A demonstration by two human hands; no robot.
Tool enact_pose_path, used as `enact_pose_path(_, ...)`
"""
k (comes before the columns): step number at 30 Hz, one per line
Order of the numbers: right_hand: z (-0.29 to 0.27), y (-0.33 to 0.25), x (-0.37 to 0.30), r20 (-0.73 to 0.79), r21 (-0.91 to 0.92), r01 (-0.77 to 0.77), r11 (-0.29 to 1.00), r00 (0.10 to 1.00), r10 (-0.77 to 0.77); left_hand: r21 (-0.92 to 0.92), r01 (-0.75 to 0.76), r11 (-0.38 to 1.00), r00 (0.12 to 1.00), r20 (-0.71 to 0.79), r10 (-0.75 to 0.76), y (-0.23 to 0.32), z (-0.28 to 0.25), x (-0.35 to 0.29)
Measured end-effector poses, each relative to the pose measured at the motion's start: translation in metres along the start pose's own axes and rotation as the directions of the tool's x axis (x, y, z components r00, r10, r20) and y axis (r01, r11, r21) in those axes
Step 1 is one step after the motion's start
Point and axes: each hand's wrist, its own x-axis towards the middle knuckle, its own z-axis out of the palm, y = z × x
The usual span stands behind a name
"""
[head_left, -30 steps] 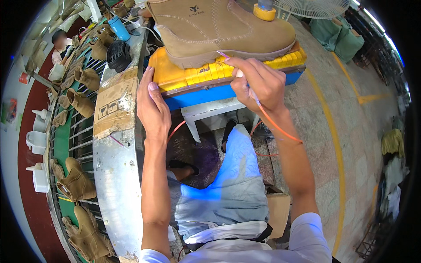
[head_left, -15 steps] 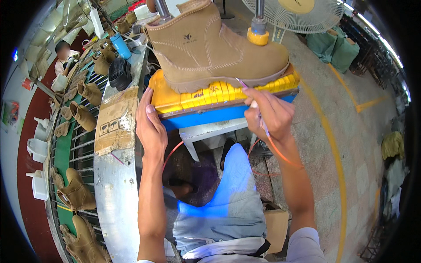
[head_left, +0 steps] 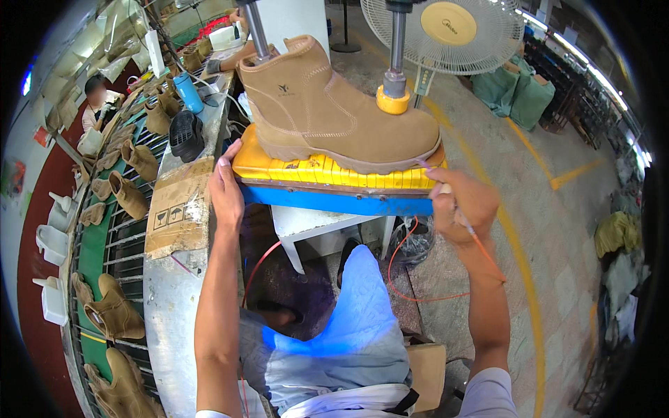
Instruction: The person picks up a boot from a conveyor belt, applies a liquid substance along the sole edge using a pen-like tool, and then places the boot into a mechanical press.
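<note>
A tan ankle boot (head_left: 348, 115) stands sole-down on a yellow segmented pad (head_left: 324, 172) over a blue base (head_left: 313, 198). One metal rod (head_left: 256, 31) goes down into the boot's opening. Another rod, with a yellow foot (head_left: 393, 101), presses on its front upper. My left hand (head_left: 226, 191) lies against the pad's left end, fingers stretched and holding nothing. My right hand (head_left: 470, 205) is closed around a thin pen-like tool (head_left: 447, 189), with an orange cord (head_left: 488, 254) trailing from it. The tool's tip is at the sole edge near the toe.
Left of me, a metal bench holds a cardboard sheet (head_left: 180, 209), a black shoe sole (head_left: 187, 136) and a blue bottle (head_left: 188, 93). Beyond it, a rack carries several tan boots (head_left: 115, 306); another person (head_left: 97, 108) is there. A fan (head_left: 446, 31) stands behind the boot.
My right hand has moved the tool rightward along the sole edge, from mid-sole to the toe. My left hand stays at the pad's left end. The whole view has shifted slightly.
</note>
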Motion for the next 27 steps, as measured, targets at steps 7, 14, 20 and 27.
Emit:
enact_pose_path(7, -0.035, -0.012, 0.006, 0.043, 0.285, -0.371, 0.884, 0.926, 0.374, 0.273, -0.065, 0.960, 0.948, -0.285, 0.145, 0.040, 0.013, -0.059)
enact_pose_path(14, 0.045, -0.046, 0.019, 0.335, 0.303, -0.519, 0.799, 0.843, 0.421, 0.420, -0.243, 0.874, 0.932, -0.148, 0.330, 0.135, 0.038, -0.151)
enact_pose_path(20, 0.043, -0.067, 0.047, 0.411, -0.021, -0.581, 0.814, 0.737, 0.537, 0.099, -0.219, 0.971, 0.973, -0.057, 0.225, 0.167, 0.059, -0.040)
enact_pose_path(27, 0.086, -0.012, 0.052, 0.466, 0.466, -0.651, 0.600, 0.757, 0.459, 0.200, -0.011, 0.980, 0.994, 0.110, -0.011, 0.151, 0.108, 0.099)
